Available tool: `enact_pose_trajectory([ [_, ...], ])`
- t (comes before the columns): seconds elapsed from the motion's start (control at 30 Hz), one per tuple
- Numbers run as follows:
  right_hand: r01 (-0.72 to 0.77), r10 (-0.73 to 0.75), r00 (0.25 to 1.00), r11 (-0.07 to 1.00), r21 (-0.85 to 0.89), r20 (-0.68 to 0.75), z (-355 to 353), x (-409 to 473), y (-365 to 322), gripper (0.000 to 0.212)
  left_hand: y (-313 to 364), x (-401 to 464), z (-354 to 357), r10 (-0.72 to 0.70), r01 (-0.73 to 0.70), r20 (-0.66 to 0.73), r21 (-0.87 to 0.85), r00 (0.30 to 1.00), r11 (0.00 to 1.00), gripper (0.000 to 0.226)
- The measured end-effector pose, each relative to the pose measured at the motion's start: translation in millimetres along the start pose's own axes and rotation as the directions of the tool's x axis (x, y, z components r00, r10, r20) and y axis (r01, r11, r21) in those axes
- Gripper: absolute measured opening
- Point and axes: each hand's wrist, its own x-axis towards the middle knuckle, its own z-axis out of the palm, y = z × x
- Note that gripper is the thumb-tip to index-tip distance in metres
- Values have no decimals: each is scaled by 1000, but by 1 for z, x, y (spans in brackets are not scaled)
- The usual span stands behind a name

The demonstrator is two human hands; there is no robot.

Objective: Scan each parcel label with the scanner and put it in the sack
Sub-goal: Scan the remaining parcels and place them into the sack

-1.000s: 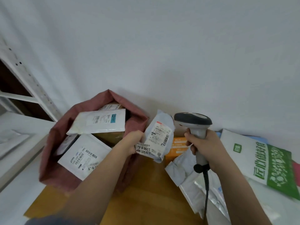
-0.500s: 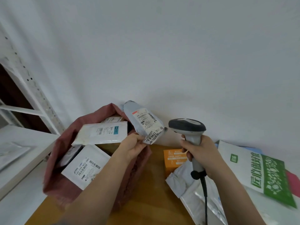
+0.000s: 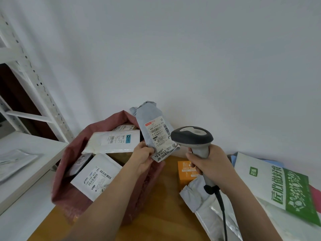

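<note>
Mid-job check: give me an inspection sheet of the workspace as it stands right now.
Surface: wooden table, partly bare.
Job's things: grey parcel held upright, label facing scanner; red sack open, white parcels inside.
Clutter: orange box, silver mailer, green-and-white bag.
Hands: left hand pinches parcel's lower edge; right hand grips scanner.
Cables: scanner cable trails down.
Surroundings: white wall; white shelving at left.

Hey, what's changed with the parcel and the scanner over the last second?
The left hand has lifted the grey plastic mailer parcel from beside the dark red sack and stood it upright, label facing the camera, next to the head of the grey handheld scanner. The right hand keeps its grip on the scanner. The white parcels in the sack look unchanged.
</note>
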Motion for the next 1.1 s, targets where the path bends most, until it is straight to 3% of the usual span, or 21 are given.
enact_pose_trajectory([
  [0.23, 134, -154, 985, 967, -215, -76, 2, -9, -9, 27, 5, 5, -17, 29, -28, -85, 9, 996, 1000, 37],
  [0.5, 148, -166, 985, 954, -262, -47, -2, -18, -24, 30, 12, 12, -38, 29, -40, -139, -80, 990, 996, 52],
  [0.63, 10, -4, 992, 999, -48, 128, 0, -14, -28, 24, 13, 12, -46, 33, -63, -152, -197, 988, 978, 61],
  [0.83, -23, 6, 994, 986, 162, 109, 7, -20, -35, 21, 9, 6, -52, 66, -131, -194, -346, 979, 929, 48],
  [1.1, -226, 131, 954, 904, 364, 269, 19, -26, -44, 17, 11, 4, -70, 94, -256, -362, -430, 927, 866, 32],
])
